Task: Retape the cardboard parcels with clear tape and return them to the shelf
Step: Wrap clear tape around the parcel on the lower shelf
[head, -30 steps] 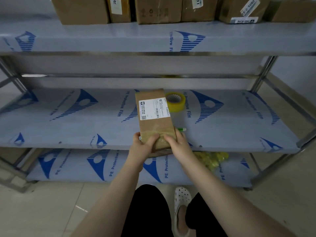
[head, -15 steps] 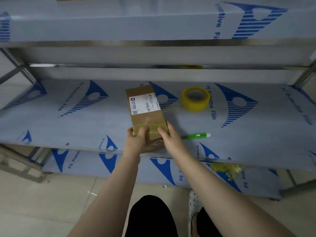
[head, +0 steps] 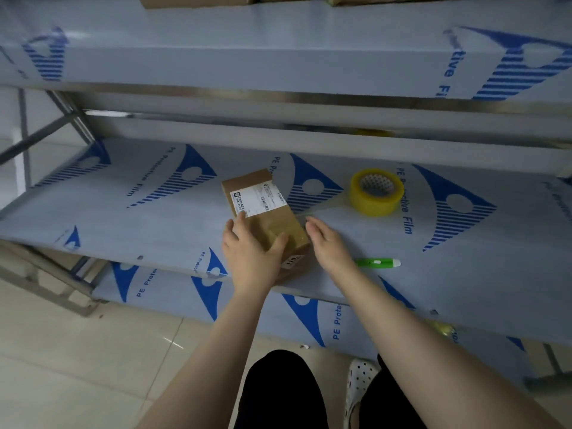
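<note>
A brown cardboard parcel (head: pixel 289 222) with a white label lies flat on the film-covered middle shelf (head: pixel 123 218), its near end at the shelf's front edge. My left hand (head: pixel 250 255) rests flat on the parcel's near half, fingers spread and thumb laid across the taped band. Just right of the parcel hovers my right hand (head: pixel 328 246), fingers straight and holding nothing. A roll of yellowish clear tape (head: pixel 376 193) stands to the right, and a thin strand runs from it to the parcel's right side.
A green and white cutter (head: pixel 377 262) lies on the shelf right of my right wrist. The upper shelf (head: pixel 247 57) overhangs, with cardboard boxes (head: pixel 192 0) at its top edge. Crumpled yellow tape (head: pixel 444 328) sits on the lower shelf (head: pixel 173 292).
Both hands gripped the parcel's near end before. Now my left hand lies flat on top and my right hand has let go and moved off to the right. The view has moved closer.
</note>
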